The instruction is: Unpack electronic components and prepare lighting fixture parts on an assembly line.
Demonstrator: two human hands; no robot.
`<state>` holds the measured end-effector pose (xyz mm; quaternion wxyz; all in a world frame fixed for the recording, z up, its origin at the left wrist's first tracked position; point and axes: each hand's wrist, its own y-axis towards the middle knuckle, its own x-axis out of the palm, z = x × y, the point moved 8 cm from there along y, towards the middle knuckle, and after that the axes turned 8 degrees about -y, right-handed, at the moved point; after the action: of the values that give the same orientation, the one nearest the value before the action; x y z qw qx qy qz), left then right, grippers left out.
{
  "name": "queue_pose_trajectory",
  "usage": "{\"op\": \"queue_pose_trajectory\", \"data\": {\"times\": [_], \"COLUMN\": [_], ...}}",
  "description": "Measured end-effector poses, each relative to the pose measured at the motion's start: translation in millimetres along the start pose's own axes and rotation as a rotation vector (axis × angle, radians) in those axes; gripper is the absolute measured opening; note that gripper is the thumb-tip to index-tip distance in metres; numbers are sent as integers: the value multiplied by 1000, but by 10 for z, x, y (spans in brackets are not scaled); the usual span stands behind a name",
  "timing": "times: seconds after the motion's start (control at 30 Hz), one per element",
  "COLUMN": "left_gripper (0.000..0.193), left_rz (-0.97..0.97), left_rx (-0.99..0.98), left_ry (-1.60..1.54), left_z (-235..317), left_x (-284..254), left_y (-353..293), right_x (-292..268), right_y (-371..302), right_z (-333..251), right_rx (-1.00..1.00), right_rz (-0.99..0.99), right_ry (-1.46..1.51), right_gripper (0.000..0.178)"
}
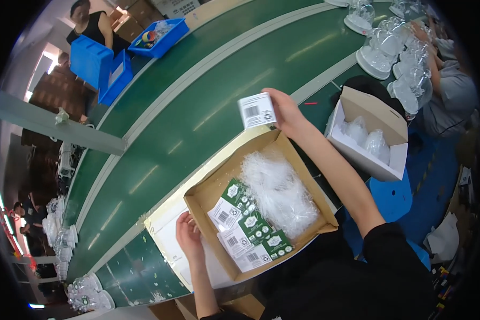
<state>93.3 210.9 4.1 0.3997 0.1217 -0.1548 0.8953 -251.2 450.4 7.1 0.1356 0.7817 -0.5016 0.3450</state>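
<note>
My right hand (287, 113) grips a small white carton (257, 111) with a barcode, held up over the far edge of an open cardboard box (226, 268). At the left wall of this box, my left hand (190, 238) has its fingers curled against the cardboard. Inside, several small green-and-white cartons (252, 222) lie in a slanting row along the left and near side. A heap of clear plastic pieces (280, 193), possibly bags, fills the right part. The undersides of my left fingers are partly hidden.
A green conveyor belt (226, 88) curves past beyond the box. To my right stands an open white box (366, 156) holding clear plastic-wrapped pieces. Clear domed items on white bases (377, 60) crowd the far right beside other people. Blue bins (159, 39) stand across the belt near a person.
</note>
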Motion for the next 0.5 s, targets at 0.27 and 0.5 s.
{"op": "queue_pose_trajectory", "data": {"times": [0.27,0.5], "left_gripper": [16,18], "left_rz": [-142,-197], "left_rx": [266,483], "left_ry": [133,397], "left_z": [25,-171], "left_x": [241,278], "left_y": [1407,1528], "right_x": [-265,-264], "right_y": [224,28], "right_z": [4,56], "right_rx": [-504,-388], "right_rz": [4,47], "right_ry": [-693,-603], "right_gripper": [12,12]}}
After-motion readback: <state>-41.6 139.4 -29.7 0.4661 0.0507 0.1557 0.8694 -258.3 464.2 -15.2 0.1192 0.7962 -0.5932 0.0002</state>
